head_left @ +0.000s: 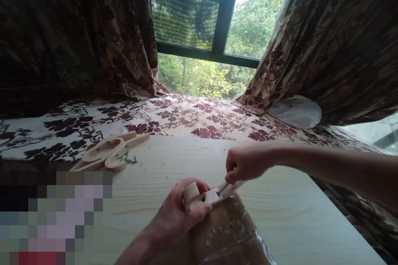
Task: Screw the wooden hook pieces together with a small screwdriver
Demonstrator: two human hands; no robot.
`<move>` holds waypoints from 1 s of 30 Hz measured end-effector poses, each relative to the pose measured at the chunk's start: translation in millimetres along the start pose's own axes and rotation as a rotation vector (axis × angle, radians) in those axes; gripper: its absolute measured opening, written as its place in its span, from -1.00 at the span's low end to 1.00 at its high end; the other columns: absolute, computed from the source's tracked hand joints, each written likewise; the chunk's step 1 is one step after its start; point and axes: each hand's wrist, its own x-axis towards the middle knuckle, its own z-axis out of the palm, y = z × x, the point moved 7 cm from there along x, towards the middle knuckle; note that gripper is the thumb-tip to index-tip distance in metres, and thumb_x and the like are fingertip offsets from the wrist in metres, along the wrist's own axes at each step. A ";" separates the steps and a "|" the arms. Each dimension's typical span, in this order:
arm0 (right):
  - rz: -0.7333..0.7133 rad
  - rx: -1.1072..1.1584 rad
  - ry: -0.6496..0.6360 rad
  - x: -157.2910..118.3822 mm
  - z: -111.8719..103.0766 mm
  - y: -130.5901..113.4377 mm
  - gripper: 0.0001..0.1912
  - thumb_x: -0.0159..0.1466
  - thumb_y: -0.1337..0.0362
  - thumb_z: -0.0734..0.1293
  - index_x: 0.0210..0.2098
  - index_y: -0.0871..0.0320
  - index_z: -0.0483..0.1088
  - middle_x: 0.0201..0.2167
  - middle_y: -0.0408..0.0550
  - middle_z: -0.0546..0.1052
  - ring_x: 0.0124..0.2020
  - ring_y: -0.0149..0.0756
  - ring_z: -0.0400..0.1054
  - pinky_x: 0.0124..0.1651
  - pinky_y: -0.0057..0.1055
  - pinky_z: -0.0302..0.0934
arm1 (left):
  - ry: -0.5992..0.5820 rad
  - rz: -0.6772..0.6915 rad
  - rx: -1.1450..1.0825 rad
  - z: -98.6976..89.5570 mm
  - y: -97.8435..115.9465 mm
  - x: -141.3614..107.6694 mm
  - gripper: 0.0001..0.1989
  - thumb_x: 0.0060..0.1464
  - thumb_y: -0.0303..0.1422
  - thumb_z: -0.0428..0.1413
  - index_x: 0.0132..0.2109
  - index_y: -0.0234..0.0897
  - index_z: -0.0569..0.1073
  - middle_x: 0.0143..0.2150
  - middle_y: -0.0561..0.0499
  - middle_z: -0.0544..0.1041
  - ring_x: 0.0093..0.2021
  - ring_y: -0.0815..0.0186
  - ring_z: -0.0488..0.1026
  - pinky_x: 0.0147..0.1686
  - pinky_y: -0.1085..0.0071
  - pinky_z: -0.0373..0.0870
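A pale wooden piece (212,196) with dark holes lies across the end of a brown, tape-wrapped block (225,232). My left hand (180,207) is wrapped round the left end of the wooden piece, with the thumb along its near side. My right hand (245,161) is closed above its right part and pinches a thin tool (222,188). The tool slants down to a hole in the wood. What kind of tool it is cannot be made out, as the fingers cover most of it.
Several curved wooden parts (116,151) and small dark screws (130,160) lie at the left back of the light wooden table (295,215). Behind are a floral cloth (186,118), a white bag (297,112), curtains (124,41) and a window. A blurred patch covers the lower left.
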 end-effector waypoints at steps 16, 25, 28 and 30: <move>-0.079 0.680 0.724 -11.6 64.2 60.3 -0.72 0.28 0.11 0.18 -0.29 0.18 0.38 -0.48 -0.09 0.43 -0.43 -0.31 0.27 -0.39 -0.43 0.15 | -0.148 -0.155 -0.101 9.6 -9.6 -3.4 -0.51 -0.20 -0.26 0.23 -0.04 -0.21 0.37 -0.32 0.11 0.39 -0.35 0.36 0.28 -0.41 0.51 0.25; -0.079 0.978 0.805 -4.8 78.6 61.8 -0.71 0.26 0.09 0.20 -0.42 0.18 0.34 -0.54 -0.15 0.27 -0.46 -0.34 0.14 -0.40 -0.41 0.07 | -0.155 -0.166 -0.048 10.3 -10.6 -3.2 -0.53 -0.13 -0.22 0.21 -0.03 -0.21 0.38 -0.28 0.09 0.41 -0.32 0.34 0.30 -0.37 0.49 0.26; -0.073 1.088 0.798 -1.3 88.6 66.0 -0.62 0.20 0.02 0.26 -0.16 0.19 0.39 -0.57 -0.22 0.20 -0.51 -0.36 0.09 -0.45 -0.42 0.01 | -0.156 -0.147 -0.015 6.9 -10.5 -1.1 -0.47 -0.14 -0.21 0.22 0.01 -0.23 0.34 -0.23 0.05 0.43 -0.28 0.30 0.32 -0.33 0.46 0.28; -0.057 1.159 0.775 1.2 99.0 70.2 -0.45 0.14 -0.01 0.32 0.02 0.17 0.34 -0.59 -0.26 0.15 -0.53 -0.38 0.05 -0.48 -0.43 -0.04 | -0.174 -0.151 -0.035 4.6 -11.3 -2.7 -0.40 -0.18 -0.24 0.24 0.05 -0.23 0.31 -0.17 0.04 0.44 -0.23 0.27 0.35 -0.28 0.43 0.31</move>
